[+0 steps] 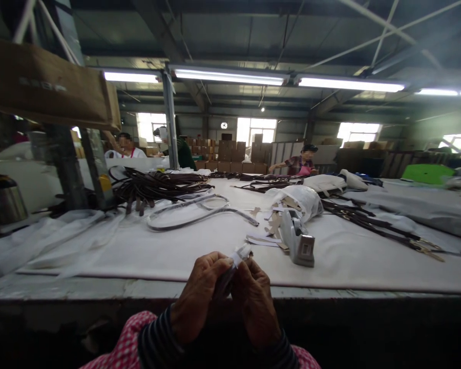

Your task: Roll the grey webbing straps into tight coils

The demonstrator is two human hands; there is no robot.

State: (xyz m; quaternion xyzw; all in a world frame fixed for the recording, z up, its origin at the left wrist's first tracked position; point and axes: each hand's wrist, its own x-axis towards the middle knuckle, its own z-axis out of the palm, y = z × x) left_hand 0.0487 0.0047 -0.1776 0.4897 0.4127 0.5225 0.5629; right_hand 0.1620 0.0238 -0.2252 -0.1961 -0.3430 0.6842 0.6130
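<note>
Both hands meet in front of the table's near edge, holding a small piece with white wrapping at its top. Below the wrapping it looks dark, like a strap, but most of it is hidden by the fingers. My left hand pinches it from the left, thumb on the white part. From the other side, my right hand grips it with bent fingers. A grey tape dispenser stands just beyond, to the right. Beside it lie paper and card strips. A strap in clear plastic curves across the white tabletop.
Dark brown straps are heaped at the back left. More straps with gold-coloured metal clips lie right. A clear plastic bag sits behind the dispenser. A post rises at left under a brown paper bag. Other people work farther back.
</note>
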